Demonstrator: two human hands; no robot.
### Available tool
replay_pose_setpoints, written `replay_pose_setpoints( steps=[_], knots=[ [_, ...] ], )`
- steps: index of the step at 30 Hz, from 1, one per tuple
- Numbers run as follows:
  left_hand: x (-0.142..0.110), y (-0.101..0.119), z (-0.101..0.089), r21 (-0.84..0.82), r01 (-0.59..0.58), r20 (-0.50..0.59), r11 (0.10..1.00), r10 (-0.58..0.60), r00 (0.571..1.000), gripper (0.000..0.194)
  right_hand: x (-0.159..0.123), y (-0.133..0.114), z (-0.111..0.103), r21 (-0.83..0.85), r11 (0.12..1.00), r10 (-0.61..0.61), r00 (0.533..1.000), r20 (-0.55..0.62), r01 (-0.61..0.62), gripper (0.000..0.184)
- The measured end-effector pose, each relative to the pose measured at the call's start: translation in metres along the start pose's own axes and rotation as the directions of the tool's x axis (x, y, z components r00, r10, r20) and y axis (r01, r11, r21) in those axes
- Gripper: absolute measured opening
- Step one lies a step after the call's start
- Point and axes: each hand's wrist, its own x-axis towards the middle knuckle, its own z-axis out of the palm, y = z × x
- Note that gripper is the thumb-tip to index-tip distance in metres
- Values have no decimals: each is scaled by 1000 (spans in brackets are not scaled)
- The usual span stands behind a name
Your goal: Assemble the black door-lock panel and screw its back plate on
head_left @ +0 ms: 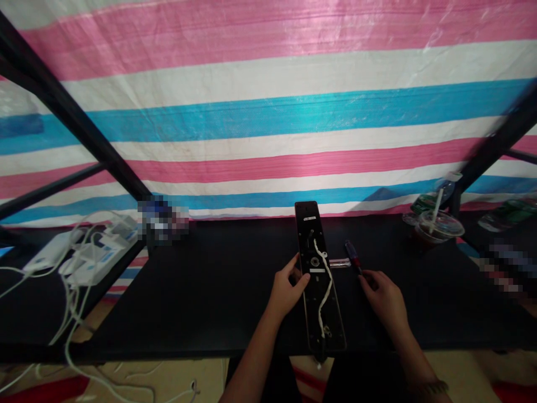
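A long black panel (310,302), which looks like part of an electronic door lock, lies lengthwise on the black table in front of me. A white sleeved cable (328,288) runs down its face, among small screws and a round fitting. My left hand (287,286) grips the panel's left edge, thumb on top and fingers at the side. To the right of the panel, my right hand (384,295) pinches the thin shaft of a screwdriver (353,254), whose dark red and blue handle points away from me. Between panel and screwdriver is a small shiny strip (339,263).
White power strips (98,258) and tangled cables lie on the left. At the back right stand a plastic cup (438,228) with a straw and a clear bottle (450,187). Black metal posts (79,120) flank the table (201,291), with a striped sheet (268,123) behind it.
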Motion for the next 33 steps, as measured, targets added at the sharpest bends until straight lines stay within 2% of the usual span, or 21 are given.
replay_pose_setpoints(
  steps=[33],
  knots=[
    [0,0,1,24,-7,-10,1000,7,1000,68,1,1,0,-7,1000,19,1000,5,-18,41]
  ],
)
